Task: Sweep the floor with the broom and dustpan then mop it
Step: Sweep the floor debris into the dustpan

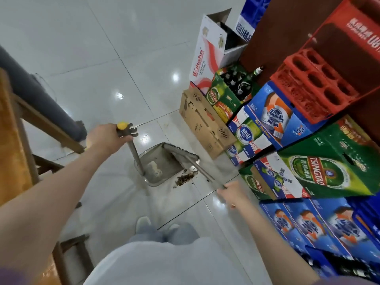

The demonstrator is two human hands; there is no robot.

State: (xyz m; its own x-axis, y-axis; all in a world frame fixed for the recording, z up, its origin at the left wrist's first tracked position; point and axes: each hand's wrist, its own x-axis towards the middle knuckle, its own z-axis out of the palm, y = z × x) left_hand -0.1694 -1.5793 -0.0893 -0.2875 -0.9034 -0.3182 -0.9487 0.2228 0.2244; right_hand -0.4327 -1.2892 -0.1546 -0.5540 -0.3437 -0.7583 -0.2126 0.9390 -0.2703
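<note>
Metal dustpan (158, 161), one broom (183, 153)

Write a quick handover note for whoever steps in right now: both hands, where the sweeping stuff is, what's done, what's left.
Left hand grips the top of the dustpan handle; the pan stands on the floor.
Right hand grips the broom handle, with the broom head at the pan's mouth.
Done: some pale dirt lies in the pan.
Left: a brown debris pile lies just outside the pan's lip; sweep it in, then mop. No mop in view.
</note>
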